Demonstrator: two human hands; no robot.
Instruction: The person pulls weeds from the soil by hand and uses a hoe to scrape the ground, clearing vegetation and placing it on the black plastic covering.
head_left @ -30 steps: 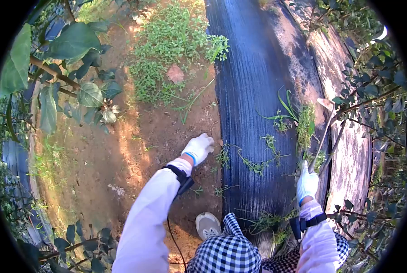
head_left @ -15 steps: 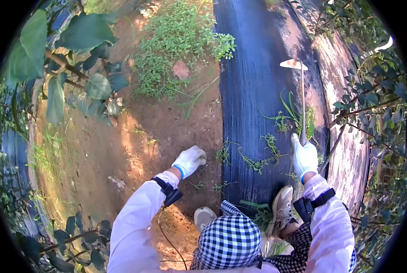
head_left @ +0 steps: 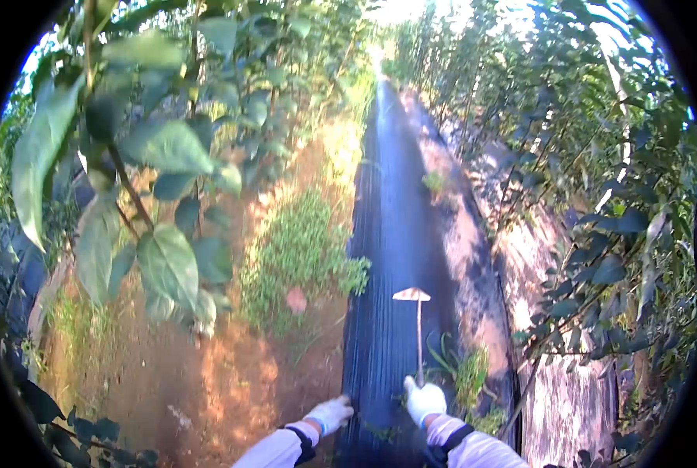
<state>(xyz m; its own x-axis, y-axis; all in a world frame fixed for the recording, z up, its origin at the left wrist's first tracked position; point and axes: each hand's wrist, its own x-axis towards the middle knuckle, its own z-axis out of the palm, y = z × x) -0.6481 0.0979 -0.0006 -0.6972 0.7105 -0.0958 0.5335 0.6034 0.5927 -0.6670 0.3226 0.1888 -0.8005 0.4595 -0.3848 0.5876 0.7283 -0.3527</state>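
Note:
My right hand, in a white glove, is wrapped round the handle of a hand hoe. The hoe points away from me, its flat, pale blade raised over the black ground sheet. My left hand, also gloved in white, is near the sheet's left edge, over the bare soil. Its fingers are loosely bent and apart from the hoe, and nothing shows in them. Just beyond my right hand, to the right, grow some green weeds.
A low patch of weeds covers soil left of the sheet, with a reddish leaf in it. Leafy branches hang close at the left. More foliage lines the right, beside a pale weathered strip.
My view has tilted up, so the row ahead shows and my feet have left the frame. The hoe and my right hand have moved left, nearer my left hand.

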